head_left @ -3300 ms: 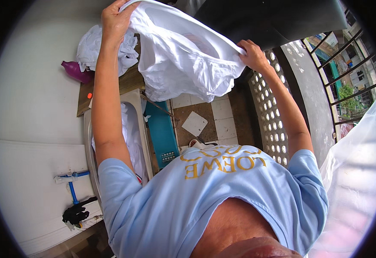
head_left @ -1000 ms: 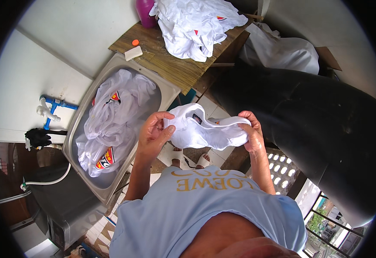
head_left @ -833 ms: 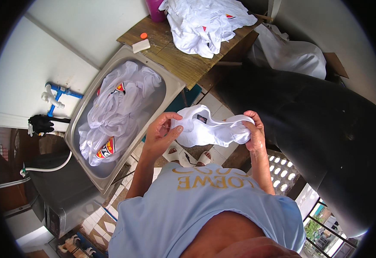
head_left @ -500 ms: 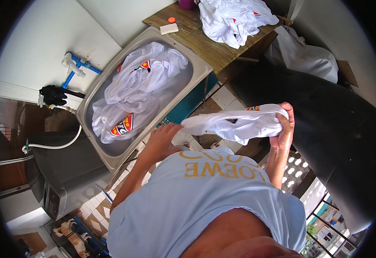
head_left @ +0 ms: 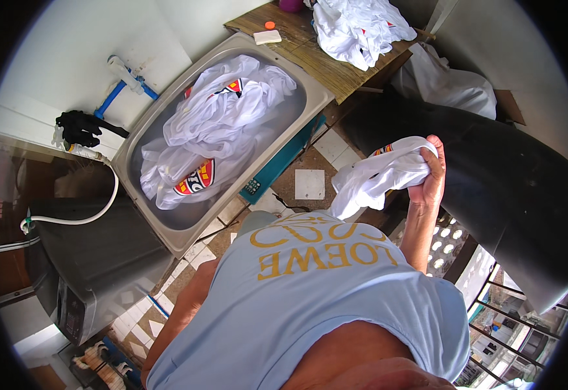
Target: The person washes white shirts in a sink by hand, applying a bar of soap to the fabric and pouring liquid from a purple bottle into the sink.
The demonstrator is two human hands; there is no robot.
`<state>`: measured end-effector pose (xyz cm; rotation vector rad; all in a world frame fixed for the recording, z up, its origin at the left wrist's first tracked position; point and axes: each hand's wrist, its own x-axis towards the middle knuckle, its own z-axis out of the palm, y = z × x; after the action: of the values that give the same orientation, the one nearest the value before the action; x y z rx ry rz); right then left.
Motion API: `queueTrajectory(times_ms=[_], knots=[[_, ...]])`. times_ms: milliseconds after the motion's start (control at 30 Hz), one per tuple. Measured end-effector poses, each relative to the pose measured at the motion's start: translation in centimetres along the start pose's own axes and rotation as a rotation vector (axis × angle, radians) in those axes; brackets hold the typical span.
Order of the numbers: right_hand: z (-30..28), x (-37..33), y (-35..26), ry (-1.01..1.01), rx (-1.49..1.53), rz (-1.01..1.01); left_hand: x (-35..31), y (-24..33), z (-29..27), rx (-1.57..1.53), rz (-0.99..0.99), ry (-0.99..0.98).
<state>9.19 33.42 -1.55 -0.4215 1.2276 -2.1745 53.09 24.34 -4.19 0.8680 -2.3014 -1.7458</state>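
Note:
My right hand (head_left: 434, 170) is closed around a bunched white garment (head_left: 383, 174) with a small red, yellow and black print. The cloth hangs to the left of the hand, its lower end near the front of my light blue shirt. My left forearm (head_left: 190, 299) runs down beside my body; its hand is hidden. Ahead to the left, a metal basin (head_left: 123, 170) holds cloudy water and soaking white garments (head_left: 222, 117) with similar red and yellow prints.
A wooden table (head_left: 289, 40) beyond the basin bears a heap of white garments (head_left: 357, 29), a pale soap bar (head_left: 267, 37) and an orange cap (head_left: 270, 25). A large black sheet-covered shape (head_left: 511, 188) stands on the right. Blue piping (head_left: 110, 99) runs along the wall.
My left hand has let go of the garment and dropped back out of sight beside my body. The garment's freed end has swung down, while my right hand keeps its hold.

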Motion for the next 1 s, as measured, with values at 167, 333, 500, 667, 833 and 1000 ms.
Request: queueTrajectory(times_ms=[167,333,500,667,833,1000], knots=[[0.3,-0.7,1.4,0.075,0.007,0.053,-1.2,-1.9,0.3,-0.156,0.055,0.108],[0.8,-2.0,3.1,0.090,0.015,0.104,-2.3,-2.8,0.3,-0.234,0.079,0.184],[1.2,-2.6,4.5,0.066,0.006,0.164,-2.3,-3.7,0.5,-0.205,0.053,0.299],[1.5,-2.3,4.7,0.016,0.024,0.191,-1.6,-7.1,-2.1,-0.160,0.081,0.212],[2.2,-2.1,2.9,-0.053,0.066,0.167,-0.3,-4.0,-6.6,-0.018,-0.369,-0.265],[2.6,-1.6,2.6,-0.051,0.024,0.172,-1.3,-1.9,-4.6,0.277,-0.293,-0.420]])
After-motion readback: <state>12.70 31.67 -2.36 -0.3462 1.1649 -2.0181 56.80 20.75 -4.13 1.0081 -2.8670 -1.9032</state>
